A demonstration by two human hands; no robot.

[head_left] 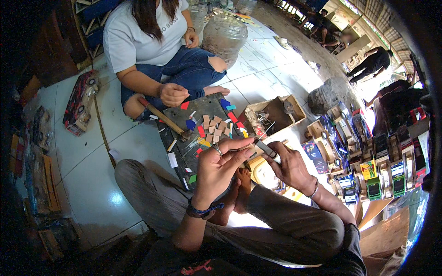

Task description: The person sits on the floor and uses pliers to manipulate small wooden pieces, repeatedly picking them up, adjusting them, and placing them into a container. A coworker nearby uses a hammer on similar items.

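Observation:
Both my hands are raised over the near edge of a low dark work board point(172, 133). My left hand point(220, 168) pinches a small pale wooden piece point(249, 150) between thumb and fingers. In my right hand point(292, 169) is a flat grey tool with a pale end point(266, 150), its tip close to my left fingertips; its exact kind is unclear. A thin pale stick point(266, 130) juts up by that tip, and I cannot tell what holds it. On the board lie several small wooden blocks point(216, 124), coloured scraps point(190, 124) and a wooden-handled hammer point(163, 118).
Across the board sits a person point(147, 55) in a white shirt. An open wooden box point(294, 108) with small parts stands beyond my right hand. Several wooden toy trucks point(373, 177) crowd the right, and another toy truck point(80, 103) lies left. A large clear plastic jar point(224, 37) stands behind.

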